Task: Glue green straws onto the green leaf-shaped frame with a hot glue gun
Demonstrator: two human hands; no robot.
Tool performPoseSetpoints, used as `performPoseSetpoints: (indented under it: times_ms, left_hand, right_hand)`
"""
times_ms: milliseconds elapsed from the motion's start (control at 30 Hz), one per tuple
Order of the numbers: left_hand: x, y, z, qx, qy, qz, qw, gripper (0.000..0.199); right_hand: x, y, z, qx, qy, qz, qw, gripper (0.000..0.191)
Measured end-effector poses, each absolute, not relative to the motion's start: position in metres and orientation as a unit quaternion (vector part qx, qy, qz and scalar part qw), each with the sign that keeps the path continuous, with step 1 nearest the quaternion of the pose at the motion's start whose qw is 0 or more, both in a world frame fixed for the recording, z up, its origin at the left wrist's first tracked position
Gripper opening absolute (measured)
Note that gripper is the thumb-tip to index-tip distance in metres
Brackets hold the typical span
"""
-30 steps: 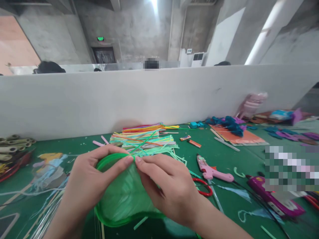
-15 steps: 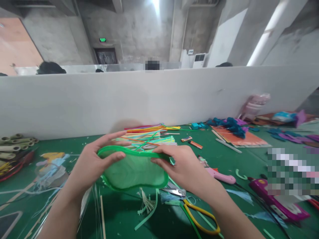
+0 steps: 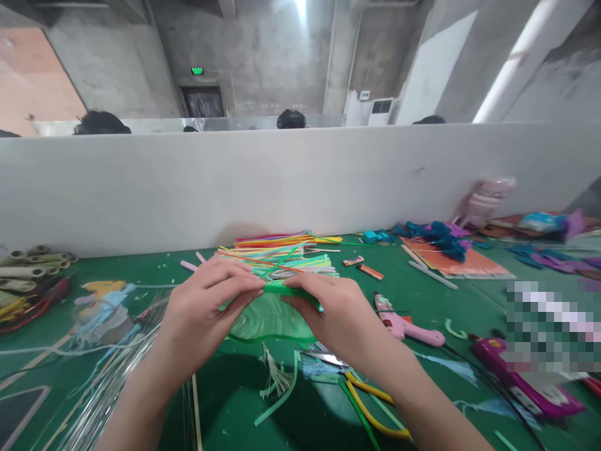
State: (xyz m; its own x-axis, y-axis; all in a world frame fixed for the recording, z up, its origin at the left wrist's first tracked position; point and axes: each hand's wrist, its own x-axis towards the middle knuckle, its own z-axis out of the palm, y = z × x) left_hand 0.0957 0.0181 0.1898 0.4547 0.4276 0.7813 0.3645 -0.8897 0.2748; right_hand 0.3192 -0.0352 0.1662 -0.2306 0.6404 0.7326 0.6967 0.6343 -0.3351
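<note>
Scissors (image 3: 370,389) lie near the right hand (image 3: 339,308) pinching the green rim (image 3: 274,289).

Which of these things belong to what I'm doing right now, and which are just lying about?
Belonging to the job:
green-rimmed piece, its upper edge pinched by the left hand and right hand

Probably just lying about, in neither hand:
scissors
pink glue gun
colourful strips
bamboo tubes

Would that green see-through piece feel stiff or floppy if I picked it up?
Probably light: the green piece looks thin and sheer. Its wavy-looking middle likely gives easily, though the thicker green rim may hold some shape.
</note>
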Motion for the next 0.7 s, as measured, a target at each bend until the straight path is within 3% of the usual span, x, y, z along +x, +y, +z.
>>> performPoseSetpoints:
  times_ms: [200,433,567,700]
  left_hand:
    - [0.078,0.019,0.194,0.765,0.362,0.529,0.057,0.013]
    - [0.036,0.053,0.196,0.649,0.539,0.531,0.085,0.056]
    - [0.032,0.081,0.188,0.639,0.574,0.471,0.2,0.055]
    - [0.044,0.093,0.175,0.612,0.533,0.467,0.35,0.037]
  right_hand:
    - [0.32,-0.03,0.169,-0.456,-0.746,0.042,0.483,0.015]
    - [0.327,-0.016,0.174,-0.532,-0.612,0.115,0.574,0.018]
    - [0.326,-0.014,0.171,-0.536,-0.573,0.116,0.608,0.026]
    - [0.308,-0.017,0.162,-0.517,-0.54,0.112,0.655,0.029]
